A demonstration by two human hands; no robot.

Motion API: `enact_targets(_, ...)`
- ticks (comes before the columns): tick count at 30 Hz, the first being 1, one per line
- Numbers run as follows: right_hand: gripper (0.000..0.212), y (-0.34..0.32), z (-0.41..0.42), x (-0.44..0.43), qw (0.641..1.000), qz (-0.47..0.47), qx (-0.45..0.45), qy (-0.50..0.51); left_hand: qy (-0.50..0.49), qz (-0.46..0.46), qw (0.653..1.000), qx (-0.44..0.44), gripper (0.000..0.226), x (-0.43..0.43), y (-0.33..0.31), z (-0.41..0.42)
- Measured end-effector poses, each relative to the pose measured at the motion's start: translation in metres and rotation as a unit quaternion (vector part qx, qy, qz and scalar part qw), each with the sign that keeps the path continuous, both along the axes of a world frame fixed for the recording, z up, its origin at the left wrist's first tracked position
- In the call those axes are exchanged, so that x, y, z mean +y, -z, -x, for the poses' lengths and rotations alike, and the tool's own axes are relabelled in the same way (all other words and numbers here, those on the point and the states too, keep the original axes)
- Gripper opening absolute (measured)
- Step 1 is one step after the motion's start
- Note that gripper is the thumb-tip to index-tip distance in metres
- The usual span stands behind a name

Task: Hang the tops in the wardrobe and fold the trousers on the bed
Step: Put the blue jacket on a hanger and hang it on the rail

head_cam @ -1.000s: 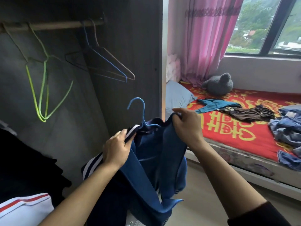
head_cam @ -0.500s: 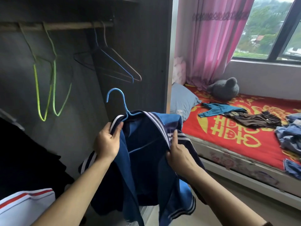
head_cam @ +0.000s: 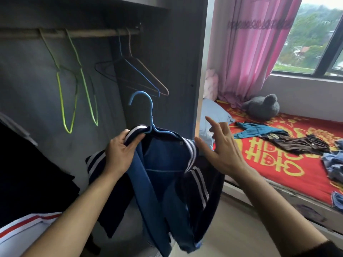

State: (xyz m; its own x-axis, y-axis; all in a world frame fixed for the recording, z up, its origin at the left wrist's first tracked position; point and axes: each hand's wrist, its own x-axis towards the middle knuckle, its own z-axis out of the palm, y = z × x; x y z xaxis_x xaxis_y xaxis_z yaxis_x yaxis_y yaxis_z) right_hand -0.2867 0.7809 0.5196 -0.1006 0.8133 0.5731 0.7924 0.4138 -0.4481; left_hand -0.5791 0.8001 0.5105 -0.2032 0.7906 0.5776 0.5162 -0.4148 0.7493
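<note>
Head view: the left hand [head_cam: 120,154] grips the striped collar and shoulder of a blue jacket with white stripes and dark navy sleeves [head_cam: 159,175], fingers curled over the fabric just left of the hanger neck. The jacket sits on a light-blue wire hanger [head_cam: 148,114], whose hook stands upright and free in the air in front of the open dark grey wardrobe [head_cam: 167,52], below its wooden rail [head_cam: 83,33]. The right hand [head_cam: 220,151] is wide, fingers spread and holding nothing, just beside the jacket's right shoulder; whether the thumb touches the cloth I cannot tell.

On the rail hang 2 yellow-green wire hangers [head_cam: 74,93] and, near its right end, a bunch of thin blue, tan and black hangers [head_cam: 144,78]. Black clothing [head_cam: 27,173] and a white garment with a red stripe [head_cam: 22,234] fill the lower left.

To the right, the bed with a red cover and yellow characters [head_cam: 278,167] carries a teal garment [head_cam: 256,129], a dark brown garment [head_cam: 297,143] touching it, crumpled denim [head_cam: 334,164] at the edge, a grey plush toy [head_cam: 263,107] and a pale blue pillow [head_cam: 213,114]. A pink curtain [head_cam: 250,52] hangs beside the window.
</note>
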Motion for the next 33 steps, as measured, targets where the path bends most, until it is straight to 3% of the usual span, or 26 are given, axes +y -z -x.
enact_targets(2, 0.062, -0.002, -0.017, 0.002, 0.990, 0.114, -0.062, -0.047, -0.004, -0.013, 1.000, 0.011, 0.022, 0.002, -0.011, 0.008)
enact_targets(4, 0.048, -0.004, -0.017, 0.003, 0.976, 0.164, -0.110, -0.096, 0.002, -0.015, 1.000, 0.021, 0.023, 0.006, -0.016, 0.012)
enact_targets(7, 0.044, -0.002, -0.002, 0.004, 0.978, 0.076, -0.181, -0.072, 0.002, -0.021, 1.000, 0.022, 0.034, 0.017, -0.020, 0.014)
enact_targets(11, 0.031, 0.002, 0.009, 0.006, 0.993, -0.052, -0.099, -0.032, -0.026, -0.009, 0.998, 0.048, 0.042, 0.028, -0.028, 0.012)
enact_targets(13, 0.030, -0.005, 0.011, 0.004, 0.992, -0.101, -0.079, 0.000, -0.097, -0.019, 0.983, 0.156, 0.048, 0.026, -0.033, 0.006)
enact_targets(15, 0.029, -0.013, 0.011, 0.003, 0.990, -0.116, -0.080, 0.025, -0.193, 0.009, 0.938, 0.287, 0.048, 0.020, -0.041, 0.002)
enact_targets(17, 0.030, -0.020, 0.012, -0.001, 0.989, -0.120, -0.078, 0.033, -0.201, 0.079, 0.924, 0.317, 0.047, 0.016, -0.047, 0.001)
enact_targets(19, 0.030, -0.025, 0.017, -0.005, 0.990, -0.118, -0.069, 0.031, -0.106, 0.114, 0.964, 0.214, 0.045, 0.020, -0.047, -0.004)
enact_targets(21, 0.031, -0.029, 0.024, -0.006, 0.992, -0.107, -0.059, 0.020, 0.034, 0.150, 0.988, 0.002, 0.051, 0.023, -0.050, -0.016)
enact_targets(23, 0.030, -0.031, 0.029, -0.005, 0.994, -0.099, -0.049, 0.012, 0.157, 0.207, 0.946, -0.195, 0.065, 0.019, -0.055, -0.026)
enact_targets(25, 0.029, -0.033, 0.030, -0.003, 0.995, -0.094, -0.036, 0.017, 0.221, 0.240, 0.911, -0.250, 0.070, 0.015, -0.063, -0.027)
enact_targets(27, 0.028, -0.036, 0.027, 0.001, 0.996, -0.089, -0.018, 0.028, 0.225, 0.248, 0.920, -0.202, 0.059, 0.009, -0.070, -0.021)
enact_targets(29, 0.029, -0.038, 0.026, 0.008, 0.997, -0.073, -0.005, 0.040, 0.169, 0.213, 0.959, -0.080, 0.039, 0.011, -0.075, -0.005)
enact_targets(31, 0.030, -0.042, 0.028, 0.020, 0.997, -0.053, 0.007, 0.050, 0.074, 0.126, 0.988, 0.052, 0.025, 0.019, -0.088, 0.016)
enact_targets(33, 0.033, -0.048, 0.035, 0.036, 0.998, -0.041, 0.013, 0.055, -0.029, 0.036, 0.987, 0.156, 0.025, 0.030, -0.113, 0.042)
